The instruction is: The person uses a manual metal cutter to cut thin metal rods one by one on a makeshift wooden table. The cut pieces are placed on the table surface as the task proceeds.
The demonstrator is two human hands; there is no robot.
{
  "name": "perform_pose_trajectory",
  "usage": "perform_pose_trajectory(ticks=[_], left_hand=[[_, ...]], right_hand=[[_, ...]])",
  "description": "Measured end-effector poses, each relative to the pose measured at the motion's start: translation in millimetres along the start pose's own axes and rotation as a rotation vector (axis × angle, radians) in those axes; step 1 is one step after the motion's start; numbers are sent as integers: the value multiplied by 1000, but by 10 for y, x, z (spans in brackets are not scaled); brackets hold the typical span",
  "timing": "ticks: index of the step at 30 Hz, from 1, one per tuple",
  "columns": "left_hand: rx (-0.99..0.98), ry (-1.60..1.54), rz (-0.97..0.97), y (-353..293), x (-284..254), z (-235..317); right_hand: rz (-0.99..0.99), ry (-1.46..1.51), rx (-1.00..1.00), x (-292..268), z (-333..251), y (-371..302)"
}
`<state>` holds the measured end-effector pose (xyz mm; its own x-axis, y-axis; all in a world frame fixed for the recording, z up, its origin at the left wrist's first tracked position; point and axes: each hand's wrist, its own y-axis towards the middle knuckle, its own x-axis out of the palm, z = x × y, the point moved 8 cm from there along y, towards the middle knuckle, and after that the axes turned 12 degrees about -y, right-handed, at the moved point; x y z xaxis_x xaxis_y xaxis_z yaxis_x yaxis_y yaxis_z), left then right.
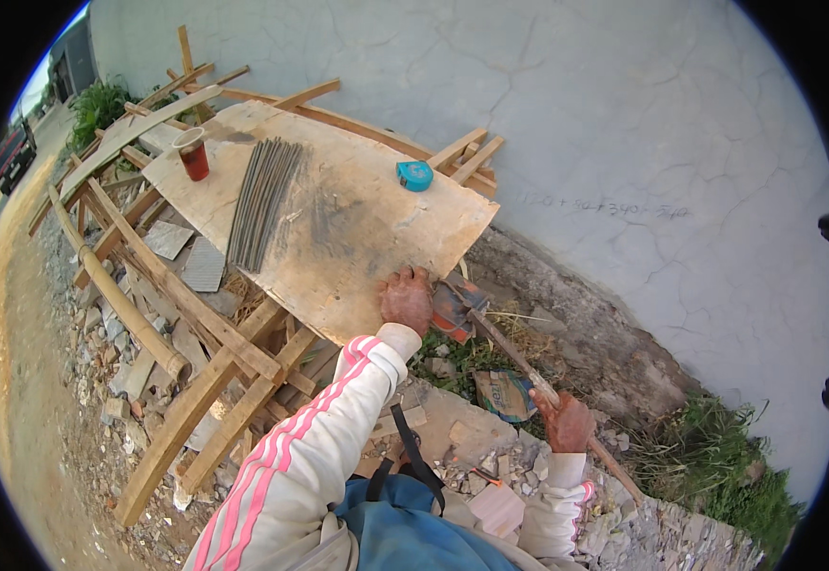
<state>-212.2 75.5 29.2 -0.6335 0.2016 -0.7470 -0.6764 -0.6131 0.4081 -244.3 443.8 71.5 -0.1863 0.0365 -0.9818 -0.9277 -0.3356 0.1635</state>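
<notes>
My right hand (567,423) is closed around a long brown bar (510,350), which slants from the board's near right corner down to the lower right. My left hand (406,301) rests at the near edge of a worn plywood board (338,276), its fingers curled. Whatever it may grip is hidden. Just right of it, beside the bar's upper end, is an orange and grey object (454,312) whose kind I cannot make out. A row of thin dark metal rods (264,205) lies across the board. Farther right on it sits a turquoise tape measure (414,175).
A clear plastic cup of red-brown drink (194,160) stands at the board's far left. Timber beams (186,433) and a bamboo pole (115,285) jut out over rubble on the left. A cracked grey wall (643,124) rises behind. Weeds (719,466) grow at the lower right.
</notes>
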Motion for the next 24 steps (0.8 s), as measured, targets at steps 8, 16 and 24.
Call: perform_pose_trajectory(ticks=[8, 16, 24], left_hand=[[9, -94, -26, 33, 59, -70], [53, -132, -29, 60, 90, -122], [36, -105, -60, 94, 114, -135]], right_hand=[[-75, 125, -9, -4, -201, -478], [-291, 269, -192, -136, -61, -220], [-336, 198, -142, -255, -100, -252]])
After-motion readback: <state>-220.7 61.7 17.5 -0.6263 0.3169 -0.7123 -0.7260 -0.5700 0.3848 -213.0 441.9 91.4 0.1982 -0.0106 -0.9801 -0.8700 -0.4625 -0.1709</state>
